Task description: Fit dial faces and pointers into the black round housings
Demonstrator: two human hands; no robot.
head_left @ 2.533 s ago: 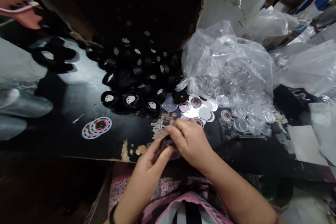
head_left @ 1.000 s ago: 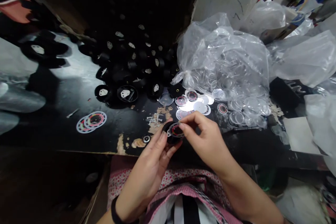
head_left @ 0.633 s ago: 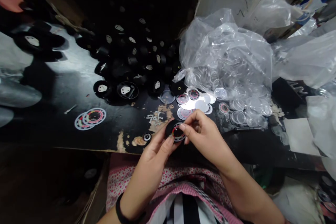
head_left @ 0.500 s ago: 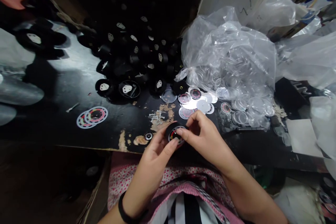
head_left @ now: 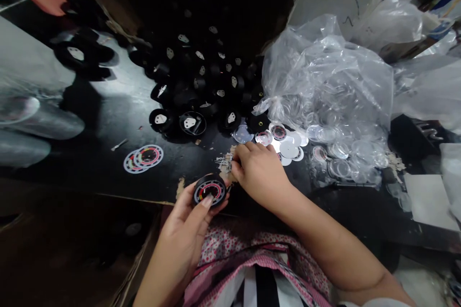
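My left hand (head_left: 187, 223) grips a round black gauge (head_left: 212, 186), its printed dial facing up and the thumb pressed on the face. Over a small pile of silver pointers (head_left: 224, 160), my right hand (head_left: 262, 171) reaches down with bent fingers drawn together. Whatever lies between those fingertips is hidden. Loose printed dial discs (head_left: 150, 156) overlap on the bench to the left. Just beyond the right hand are more dial discs and plain silvery discs (head_left: 289, 148).
Many black gauge housings (head_left: 192, 123) with pale metal plates crowd the back of the bench. A clear plastic bag (head_left: 324, 67) of transparent round covers (head_left: 340, 168) spreads at right. Grey cylinders (head_left: 46, 115) lie at far left. A white card (head_left: 430, 201) sits at right.
My right hand has left the gauge and moved to the pointer pile. The left hand has drawn the gauge left, tilting its dial into fuller view. The camera view has shifted slightly.
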